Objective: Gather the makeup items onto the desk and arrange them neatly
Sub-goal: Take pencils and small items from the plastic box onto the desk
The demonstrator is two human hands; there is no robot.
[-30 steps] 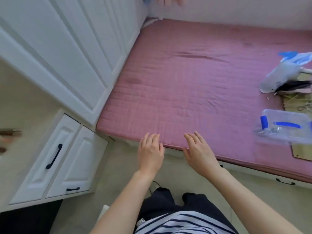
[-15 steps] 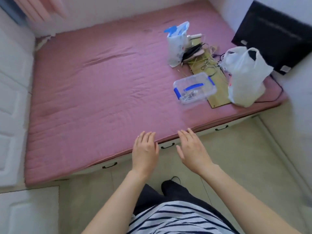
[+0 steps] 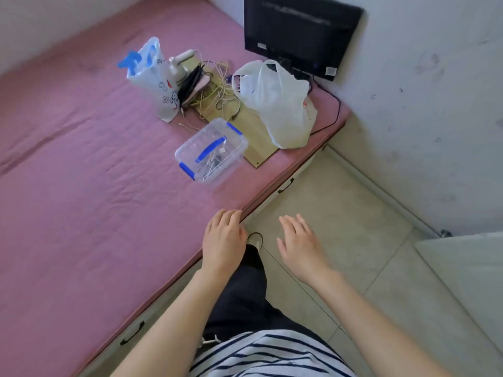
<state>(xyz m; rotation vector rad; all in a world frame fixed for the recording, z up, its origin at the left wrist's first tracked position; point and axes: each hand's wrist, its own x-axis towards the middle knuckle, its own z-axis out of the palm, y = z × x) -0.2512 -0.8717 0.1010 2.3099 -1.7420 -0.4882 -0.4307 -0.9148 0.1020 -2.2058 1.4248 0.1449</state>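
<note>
My left hand (image 3: 223, 242) hovers palm down over the near edge of the pink mattress (image 3: 81, 172), fingers relaxed and holding nothing. My right hand (image 3: 298, 246) floats beside it over the tiled floor, fingers straight, also empty. A clear plastic box with blue clips and handle (image 3: 211, 151) sits on the mattress ahead of my hands, with small items inside. Beyond it stand a small printed bag with blue handles (image 3: 156, 74) and a white plastic bag (image 3: 277, 104). No makeup item can be made out plainly.
A black monitor (image 3: 302, 34) leans on the wall at the bed's far corner, above tangled cables (image 3: 217, 91) and a wooden board (image 3: 258, 142). Drawers with black handles (image 3: 285, 185) run under the bed. A white surface (image 3: 468, 273) shows at the right.
The view has swung right: the white cabinets left the frame, and the bags, box and monitor came into view. Both hands kept their open, palm-down pose ahead of me.
</note>
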